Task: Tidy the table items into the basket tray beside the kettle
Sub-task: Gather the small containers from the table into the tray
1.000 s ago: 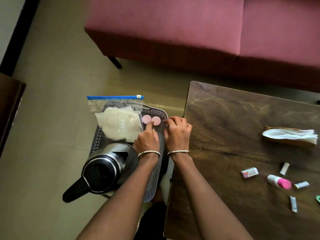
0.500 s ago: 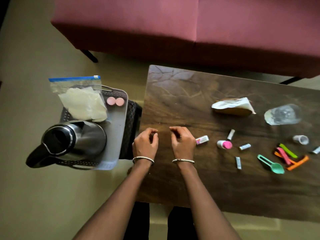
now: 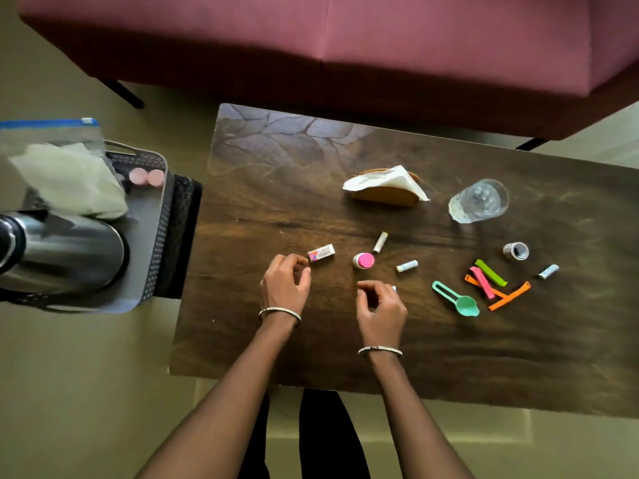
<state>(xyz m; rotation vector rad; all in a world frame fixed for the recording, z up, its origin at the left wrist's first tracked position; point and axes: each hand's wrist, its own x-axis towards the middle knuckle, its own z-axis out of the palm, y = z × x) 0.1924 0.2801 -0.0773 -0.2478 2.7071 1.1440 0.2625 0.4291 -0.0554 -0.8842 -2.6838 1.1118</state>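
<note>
Left hand point(image 3: 285, 288): fingers point(image 3: 305, 271) loosely curled, gripping nothing, hovering over the desk point(image 3: 311, 340). Small printed box point(image 3: 321, 253) sits at their 1 o'clock, just beside the fingertips, not touching.

Right hand point(image 3: 382, 307): fingers point(image 3: 367, 288) curled down. A small white item point(image 3: 394, 289) peeks out at its 1 o'clock, mostly hidden. Can't tell if the fingers pinch it or only cover it.

Pink-capped bottle point(image 3: 363, 261) at 12 o'clock of the right hand, near. White stick tube point(image 3: 380, 242) beyond it. Short tube point(image 3: 407, 266) at 2 o'clock.

Further out at 3 o'clock: green scoop point(image 3: 456, 300), then a pile of clips point(image 3: 498, 286) (green, pink, orange), overlapping. Grey cup point(image 3: 516, 251) and another tube point(image 3: 548, 271) past those.

Far side of the desk: napkin holder point(image 3: 385, 197) with white napkins in it. Clear glass point(image 3: 479, 201) at its 3 o'clock.

Basket tray point(image 3: 154, 236) is off the desk at its 9 o'clock, on a dark woven stand point(image 3: 185, 236). Contents:
- Steel kettle point(image 3: 62, 252) at the near end.
- Zip bag point(image 3: 52, 140) holding pale sheets at the far end, leaning against the kettle.
- Two pink discs point(image 3: 147, 177) side by side in the tray's 1 o'clock corner, touching each other.

All the loose items are still on the desk.
</note>
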